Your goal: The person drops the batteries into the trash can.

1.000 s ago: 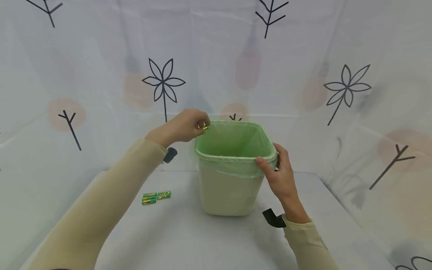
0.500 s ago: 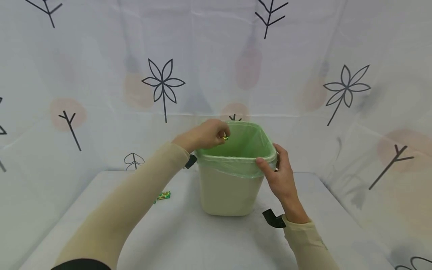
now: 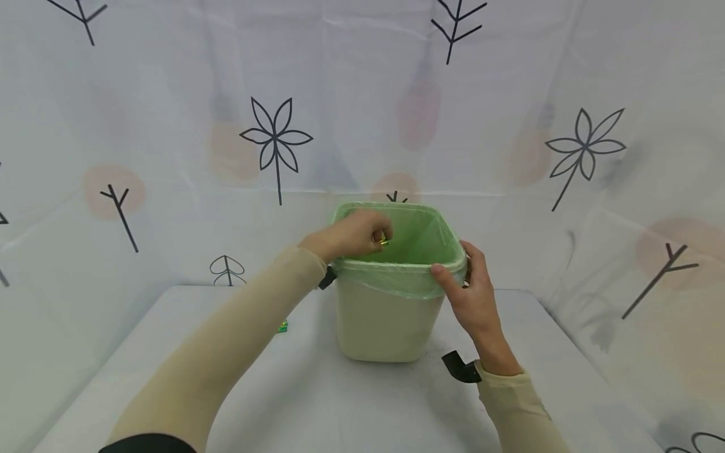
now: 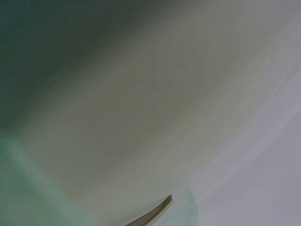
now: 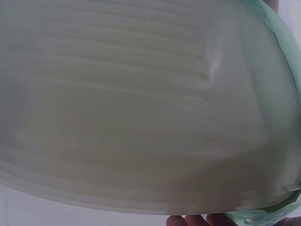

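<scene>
A pale bin (image 3: pixel 387 327) with a light green plastic liner (image 3: pixel 396 283) folded over its rim stands on the table. My left hand (image 3: pixel 357 233) reaches across the left rim into its mouth, pinching a green-and-gold battery (image 3: pixel 385 241) between thumb and fingers. On the right, my right hand (image 3: pixel 474 302) grips the rim, thumb in front and fingers round the side. The right wrist view shows those fingertips (image 5: pixel 193 220) at the lower edge of the ridged bin wall (image 5: pixel 131 117). The left wrist view holds a blurred pale surface and some green liner (image 4: pixel 28 188).
A green battery (image 3: pixel 282 326) shows on the white tabletop (image 3: pixel 317 402) past the left sleeve (image 3: pixel 226 340), which hides the others. Behind the table hangs a white cloth (image 3: pixel 487 94) printed with flowers and twigs.
My left hand has moved right and down, from beside the left rim into the bin's mouth, with the battery still pinched. Its sleeve now covers most of the table batteries. My right hand stays put.
</scene>
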